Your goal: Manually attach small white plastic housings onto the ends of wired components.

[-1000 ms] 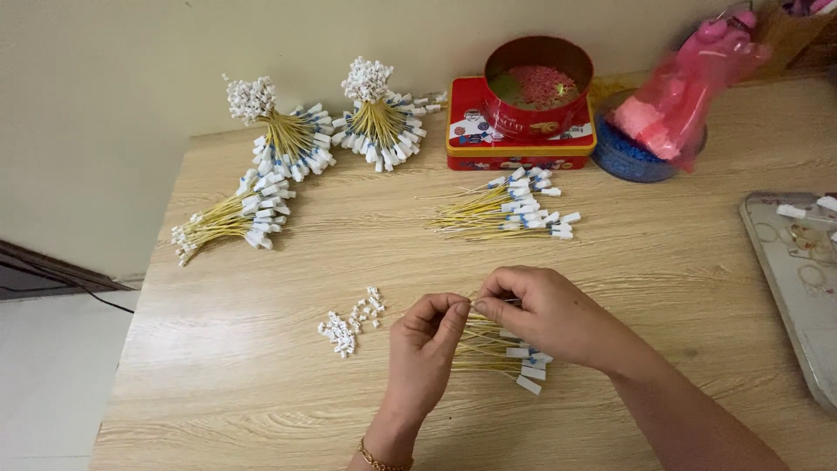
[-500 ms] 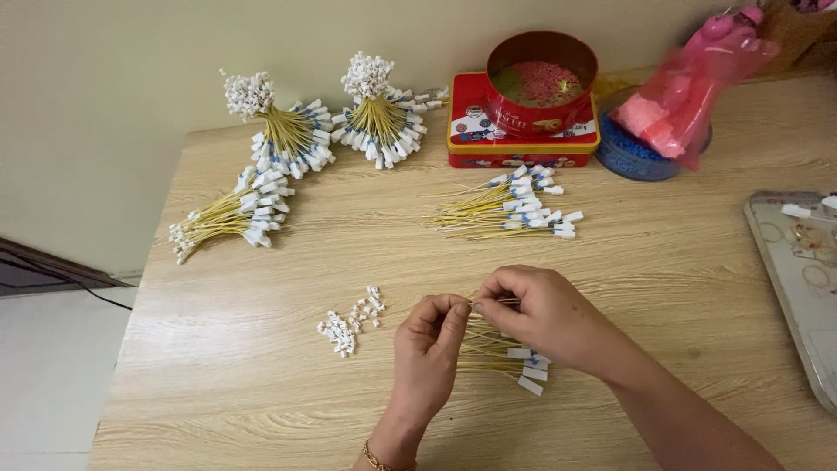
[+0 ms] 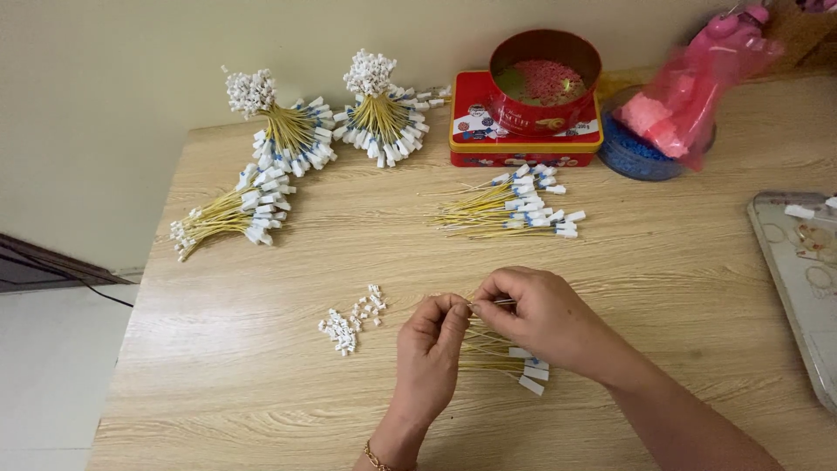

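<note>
My left hand (image 3: 429,349) and my right hand (image 3: 534,316) meet over the wooden table (image 3: 261,410), fingertips pinched together on one thin yellow wire (image 3: 490,303) held between them. Under my hands lies a small bunch of yellow wires with white tags (image 3: 510,359). A little heap of tiny white caps (image 3: 347,321) sits just left of my left hand. A loose pile of tagged wires (image 3: 516,209) lies farther back in the middle.
Three tied bundles of tagged wires lie at the back left (image 3: 228,211) (image 3: 283,131) (image 3: 382,112). A red round tin (image 3: 545,80) stands on a red flat box (image 3: 475,131). A pink plastic bag (image 3: 697,92) over a blue bowl (image 3: 632,153) sits back right. A metal tray (image 3: 798,279) lies at the right edge.
My hands have stayed in the same spot, with the fingers shifting slightly on the wire. Nothing else on the table has moved.
</note>
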